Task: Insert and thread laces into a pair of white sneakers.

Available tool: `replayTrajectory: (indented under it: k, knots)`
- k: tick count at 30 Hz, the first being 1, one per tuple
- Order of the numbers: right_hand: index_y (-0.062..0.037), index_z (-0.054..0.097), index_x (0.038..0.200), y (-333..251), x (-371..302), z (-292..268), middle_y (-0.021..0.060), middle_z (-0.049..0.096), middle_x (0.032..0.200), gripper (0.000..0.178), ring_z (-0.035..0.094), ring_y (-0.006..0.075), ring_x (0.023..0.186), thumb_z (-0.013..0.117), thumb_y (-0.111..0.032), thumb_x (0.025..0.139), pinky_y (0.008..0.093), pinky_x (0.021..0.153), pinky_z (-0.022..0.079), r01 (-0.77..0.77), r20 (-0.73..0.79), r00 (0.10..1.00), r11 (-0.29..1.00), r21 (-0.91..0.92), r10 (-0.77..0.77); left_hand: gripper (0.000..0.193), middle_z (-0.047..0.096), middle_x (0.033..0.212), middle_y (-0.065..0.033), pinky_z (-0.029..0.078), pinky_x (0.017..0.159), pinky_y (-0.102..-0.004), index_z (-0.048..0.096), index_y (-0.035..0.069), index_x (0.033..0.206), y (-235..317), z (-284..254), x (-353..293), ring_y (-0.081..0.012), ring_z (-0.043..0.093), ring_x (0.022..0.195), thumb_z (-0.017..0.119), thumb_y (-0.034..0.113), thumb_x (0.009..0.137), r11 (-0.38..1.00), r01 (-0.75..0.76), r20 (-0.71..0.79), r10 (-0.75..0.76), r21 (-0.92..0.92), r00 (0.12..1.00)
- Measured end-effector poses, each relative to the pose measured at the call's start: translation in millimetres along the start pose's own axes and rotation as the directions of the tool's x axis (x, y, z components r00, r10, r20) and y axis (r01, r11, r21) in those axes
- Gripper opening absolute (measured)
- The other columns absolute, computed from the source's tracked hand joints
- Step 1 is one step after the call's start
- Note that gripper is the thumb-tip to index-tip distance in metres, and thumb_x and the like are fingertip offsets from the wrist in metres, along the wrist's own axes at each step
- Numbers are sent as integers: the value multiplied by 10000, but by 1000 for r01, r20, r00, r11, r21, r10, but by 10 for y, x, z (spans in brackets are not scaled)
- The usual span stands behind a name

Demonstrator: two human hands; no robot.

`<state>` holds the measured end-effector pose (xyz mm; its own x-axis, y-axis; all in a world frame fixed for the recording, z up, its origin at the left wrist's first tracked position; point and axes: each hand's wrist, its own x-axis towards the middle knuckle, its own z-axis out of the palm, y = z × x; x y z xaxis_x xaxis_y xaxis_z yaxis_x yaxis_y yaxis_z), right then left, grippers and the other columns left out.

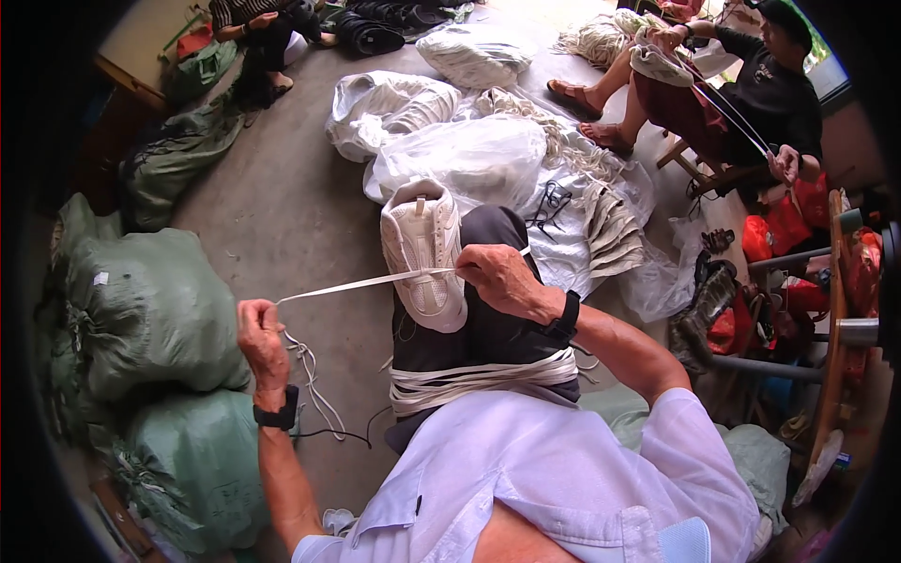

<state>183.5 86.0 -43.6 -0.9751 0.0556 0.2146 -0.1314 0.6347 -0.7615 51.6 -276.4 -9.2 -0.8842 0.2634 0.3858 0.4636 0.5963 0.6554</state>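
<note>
A cream-white sneaker (409, 225) rests on my dark-trousered legs, its toe toward me. A flat white shoelace (361, 282) stretches taut from the front of the shoe's lacing out to the left. My left hand (262, 340) is closed on that lace, out beside my knee, and a loose length dangles below it. Right at the shoe's side, my right hand (507, 281) is closed in a pinch on the lace, with a short white bit showing past its far side. Several more laces (483, 383) lie in a bundle across my thighs.
Stuffed green sacks (155, 310) stand at the left. Ahead lie clear plastic bags (460, 155) and a pile of pale shoe parts (612, 230). At the right, a seated person (751, 94) handles a shoe and laces, beside a wooden rack (834, 319). Another person (267, 28) sits far left.
</note>
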Motion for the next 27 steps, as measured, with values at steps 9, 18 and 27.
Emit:
replayTrajectory:
  k: [9,18,27]
  knots:
    - [-88,620,842,463,-558,-801,64,604,732,51,616,284,701,647,-52,817,403,655,426,154,38,988,908,-390,-151,243,604,748,-59,514,678,-286,600,-24,1066,-1538,-2456,53,-136,583,668,563,210,1014,942,304,-417,-223,140,881]
    - [-62,611,800,1083,-1386,-1586,97,617,757,85,620,302,740,644,-109,863,415,717,439,-92,-47,996,779,-620,81,306,647,934,-114,591,836,-288,590,-53,1143,-2054,-3368,65,-160,640,841,575,227,1020,900,336,-504,-435,-279,746]
    - [-43,683,919,1587,-2180,-2258,208,677,808,163,672,396,788,583,-170,895,464,688,516,-559,-494,821,580,-592,287,433,508,1396,-270,411,1159,-428,351,-156,1387,-1988,-3056,263,-311,529,1294,369,143,1075,403,137,-137,-582,-905,802]
